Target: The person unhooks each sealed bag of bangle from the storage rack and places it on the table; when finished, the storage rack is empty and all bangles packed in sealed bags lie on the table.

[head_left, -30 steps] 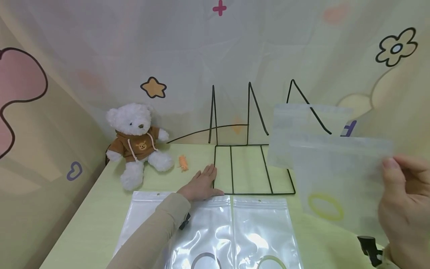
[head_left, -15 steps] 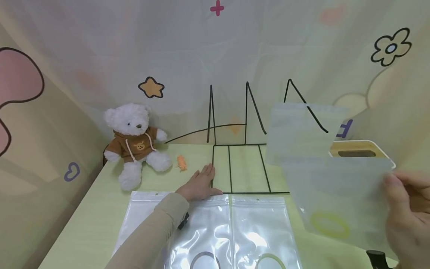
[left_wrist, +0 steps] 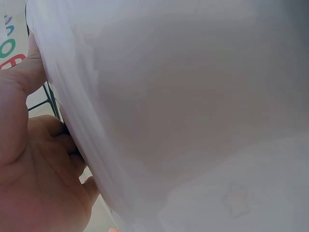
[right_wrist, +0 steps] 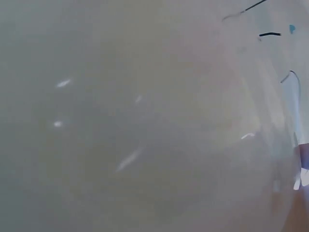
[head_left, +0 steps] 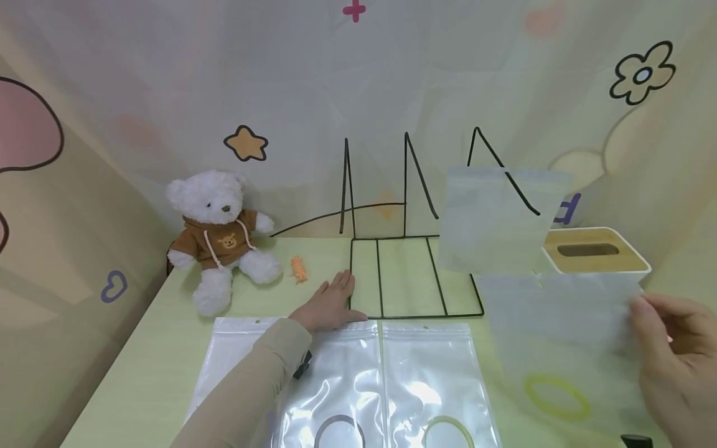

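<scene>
My right hand (head_left: 680,367) pinches the upper right edge of a translucent zip bag (head_left: 566,336) between thumb and fingers. Low on this bag shows a yellow-green ring (head_left: 557,397). My left hand (head_left: 327,305) rests with fairly straight fingers at the front left corner of a black wire rack (head_left: 381,280). A second frosted bag (head_left: 498,218) hangs at the rack's right-hand prong. Bag film fills most of the left wrist view, beside the left palm (left_wrist: 43,179). Only blurred film and a sliver of hand (right_wrist: 297,212) show in the right wrist view.
Glossy zip bags (head_left: 336,367) lie in a row along the front of the table (head_left: 123,373). A white teddy bear (head_left: 218,236) in a brown hoodie sits at the left, with a small orange object (head_left: 299,269) beside it. Back right stands a wood-topped tissue box (head_left: 605,239).
My right hand has lowered the bag it pinches, uncovering the tissue box behind. The left hand stays at the rack's corner. The head view has shifted slightly to the right.
</scene>
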A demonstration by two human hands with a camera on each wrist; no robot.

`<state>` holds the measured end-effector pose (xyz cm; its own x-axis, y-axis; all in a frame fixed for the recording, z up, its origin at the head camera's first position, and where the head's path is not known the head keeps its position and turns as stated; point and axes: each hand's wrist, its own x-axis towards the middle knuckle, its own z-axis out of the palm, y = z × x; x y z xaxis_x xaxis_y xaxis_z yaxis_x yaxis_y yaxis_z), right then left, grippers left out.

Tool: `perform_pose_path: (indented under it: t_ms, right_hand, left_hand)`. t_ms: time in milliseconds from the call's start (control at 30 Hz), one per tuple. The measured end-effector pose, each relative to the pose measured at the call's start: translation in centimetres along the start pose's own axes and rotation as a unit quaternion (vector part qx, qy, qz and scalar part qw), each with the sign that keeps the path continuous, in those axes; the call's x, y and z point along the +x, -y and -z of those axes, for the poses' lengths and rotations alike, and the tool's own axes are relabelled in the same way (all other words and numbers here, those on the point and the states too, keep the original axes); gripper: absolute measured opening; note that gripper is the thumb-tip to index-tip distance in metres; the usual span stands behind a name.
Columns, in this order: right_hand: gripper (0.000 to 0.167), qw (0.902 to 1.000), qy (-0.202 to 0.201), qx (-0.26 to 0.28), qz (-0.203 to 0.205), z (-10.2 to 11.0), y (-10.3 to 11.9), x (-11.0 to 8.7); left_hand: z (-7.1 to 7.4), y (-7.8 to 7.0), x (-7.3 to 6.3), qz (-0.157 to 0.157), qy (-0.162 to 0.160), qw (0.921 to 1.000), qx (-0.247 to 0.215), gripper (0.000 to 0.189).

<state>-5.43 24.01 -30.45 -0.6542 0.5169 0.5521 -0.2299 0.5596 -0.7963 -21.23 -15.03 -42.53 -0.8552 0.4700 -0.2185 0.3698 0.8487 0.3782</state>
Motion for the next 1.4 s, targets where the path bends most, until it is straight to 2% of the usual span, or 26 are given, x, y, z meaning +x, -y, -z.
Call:
perform_pose_path:
  t_ms: [233, 433, 533, 633, 800, 1033, 1167, 1400]
  right_hand:
    - [0.016, 0.999, 0.013, -0.002, -0.044, -0.1, -2.5, 1.4]
    - [0.013, 0.9935, 0.052, -0.055, -0.086, -0.1, -4.2, 2.2]
    - [0.018, 0.9907, 0.091, -0.076, -0.068, 0.0, -5.0, 2.2]
    - [0.028, 0.9857, 0.134, -0.101, -0.015, 0.2, -5.7, 2.1]
    - [0.039, 0.9651, 0.202, -0.16, 0.048, 0.3, -7.0, 2.1]
    - [0.057, 0.9198, 0.322, -0.22, 0.047, 0.5, -8.4, 2.1]
    - [0.065, 0.9005, 0.362, -0.237, 0.044, 0.2, -9.5, 2.1]
    - [0.069, 0.8737, 0.415, -0.25, 0.042, -0.6, -10.8, 1.7]
  left_hand:
    - [-0.1, 0.3, 0.2, -0.002, -0.001, 1.0, 0.006, 0.097]
    - [-0.2, 0.3, 0.2, 0.0, -0.001, 1.0, 0.002, 0.097]
    - [-0.2, 0.3, 0.2, 0.001, 0.002, 1.0, 0.003, 0.097]
    - [-0.3, 0.3, 0.3, 0.003, 0.003, 1.0, 0.006, 0.097]
    - [-0.4, 0.5, 0.5, 0.006, 0.004, 0.9999, 0.013, 0.098]
    - [-0.4, 0.5, 0.5, 0.008, 0.005, 0.9999, 0.01, 0.098]
    - [-0.4, 0.4, 0.4, 0.006, 0.004, 0.9999, 0.008, 0.098]
    - [-0.3, 0.4, 0.3, 0.008, 0.003, 1.0, 0.003, 0.097]
